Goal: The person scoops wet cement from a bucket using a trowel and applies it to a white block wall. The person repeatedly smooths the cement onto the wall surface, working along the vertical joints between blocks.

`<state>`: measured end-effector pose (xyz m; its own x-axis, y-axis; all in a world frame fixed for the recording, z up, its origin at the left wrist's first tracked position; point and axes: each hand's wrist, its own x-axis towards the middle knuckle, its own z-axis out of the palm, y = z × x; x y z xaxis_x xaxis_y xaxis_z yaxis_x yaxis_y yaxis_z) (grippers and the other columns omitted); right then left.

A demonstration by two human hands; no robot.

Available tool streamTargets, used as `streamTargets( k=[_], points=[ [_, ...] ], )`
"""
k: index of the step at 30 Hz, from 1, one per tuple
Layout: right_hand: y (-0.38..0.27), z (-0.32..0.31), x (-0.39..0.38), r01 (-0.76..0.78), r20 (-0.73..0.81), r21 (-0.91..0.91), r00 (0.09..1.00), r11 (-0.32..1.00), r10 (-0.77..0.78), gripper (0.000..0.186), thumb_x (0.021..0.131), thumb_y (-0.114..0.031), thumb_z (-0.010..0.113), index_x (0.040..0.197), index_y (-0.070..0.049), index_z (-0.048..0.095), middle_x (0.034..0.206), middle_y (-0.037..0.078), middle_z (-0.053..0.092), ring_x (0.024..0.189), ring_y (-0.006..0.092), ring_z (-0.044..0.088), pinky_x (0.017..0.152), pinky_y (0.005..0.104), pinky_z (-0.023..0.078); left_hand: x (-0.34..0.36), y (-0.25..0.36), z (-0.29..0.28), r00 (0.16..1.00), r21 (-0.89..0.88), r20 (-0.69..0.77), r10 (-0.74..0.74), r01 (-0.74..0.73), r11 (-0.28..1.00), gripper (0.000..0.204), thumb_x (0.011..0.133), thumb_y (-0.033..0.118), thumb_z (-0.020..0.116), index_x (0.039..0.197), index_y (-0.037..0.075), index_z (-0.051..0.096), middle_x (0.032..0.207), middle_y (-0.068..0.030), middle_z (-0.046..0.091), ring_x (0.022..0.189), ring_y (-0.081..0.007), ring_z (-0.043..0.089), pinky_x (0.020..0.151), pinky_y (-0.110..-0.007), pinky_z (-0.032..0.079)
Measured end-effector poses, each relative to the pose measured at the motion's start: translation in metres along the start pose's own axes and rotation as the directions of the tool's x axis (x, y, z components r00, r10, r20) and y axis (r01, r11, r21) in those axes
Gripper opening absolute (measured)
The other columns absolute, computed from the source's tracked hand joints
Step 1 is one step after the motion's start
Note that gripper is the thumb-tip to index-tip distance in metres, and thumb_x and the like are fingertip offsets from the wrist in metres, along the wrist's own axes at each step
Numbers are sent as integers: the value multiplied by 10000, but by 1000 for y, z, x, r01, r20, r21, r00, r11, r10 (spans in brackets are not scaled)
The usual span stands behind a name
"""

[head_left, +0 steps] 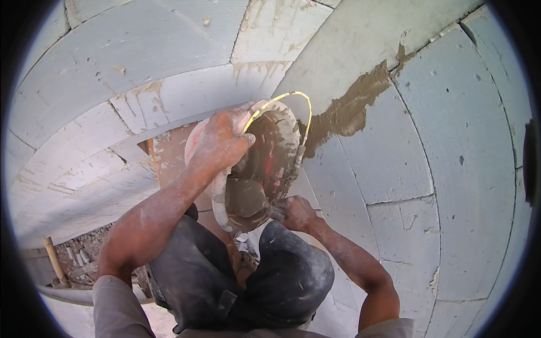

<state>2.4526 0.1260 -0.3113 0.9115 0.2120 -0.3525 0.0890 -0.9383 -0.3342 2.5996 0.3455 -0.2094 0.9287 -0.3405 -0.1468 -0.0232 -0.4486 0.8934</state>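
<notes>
A round bucket (218, 200), tilted with its mouth toward me, holds wet grey-brown mortar (273, 141) that also coats its inner wall. A yellow wire handle (298, 93) arches over its far side. My left hand (225, 138) is closed on the bucket's upper left rim, next to the handle. At the bucket's lower right edge my right hand (294, 213) is closed around the grip of a trowel. The trowel's mortar-covered blade (246, 198) lies inside the bucket; its grip is mostly hidden by my fingers.
Pale block walls (400, 163) stand to the right and at the far left. Wet mortar (352, 110) is smeared along the joint beside a smooth grey slab (360, 50). My knees (296, 270) are just below the bucket. A wooden pole (55, 260) and rubble show at the lower left.
</notes>
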Motion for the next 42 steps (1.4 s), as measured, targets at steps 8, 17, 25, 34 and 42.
streamTargets(
  k=[8, 17, 25, 34, 42],
  points=[
    [17, 14, -41, -61, -67, 540, 991, 839, 116, 247, 914, -228, 663, 1082, -53, 711, 717, 147, 664, 642, 234, 616, 663, 369, 512, 0, 29, -5, 921, -203, -169, -352, 317, 926, 627, 821, 212, 768, 1313, -66, 497, 1196, -190, 622, 1077, -268, 628, 931, -377, 476],
    [19, -112, -65, 106, -349, 833, 863, 543, 367, 340, 1016, -312, 554, 883, -1, 596, 734, 76, 604, 569, 167, 615, 509, 313, 520, 12, -7, -13, 913, -455, -296, -282, 125, 882, 601, 802, 172, 775, 1259, -76, 473, 1143, -206, 624, 1043, -267, 632, 912, -370, 485],
    [-7, -208, -107, 275, -383, 923, 718, 269, 581, 368, 1038, -381, 463, 945, -29, 517, 704, 89, 572, 498, 181, 572, 418, 317, 516, -7, 5, -27, 887, -347, -293, -356, 249, 904, 610, 800, 219, 766, 1270, -54, 489, 1133, -198, 631, 1053, -291, 632, 893, -409, 495],
    [-8, -161, -17, 77, -465, 818, 673, 570, 575, 231, 972, -212, 571, 943, 16, 541, 738, 71, 570, 560, 171, 595, 472, 315, 532, 22, -53, -11, 924, -299, -293, -246, 155, 941, 602, 797, 195, 747, 1284, -51, 494, 1130, -195, 628, 1015, -290, 635, 838, -385, 494],
    [-39, -216, -48, 187, -587, 790, 506, 584, 631, 205, 969, -203, 580, 889, -19, 537, 720, 68, 574, 527, 151, 585, 426, 309, 519, 23, -49, -10, 918, -243, -267, -293, 230, 942, 604, 802, 219, 753, 1246, -71, 463, 1113, -221, 605, 1048, -321, 613, 892, -424, 473]
  ],
)
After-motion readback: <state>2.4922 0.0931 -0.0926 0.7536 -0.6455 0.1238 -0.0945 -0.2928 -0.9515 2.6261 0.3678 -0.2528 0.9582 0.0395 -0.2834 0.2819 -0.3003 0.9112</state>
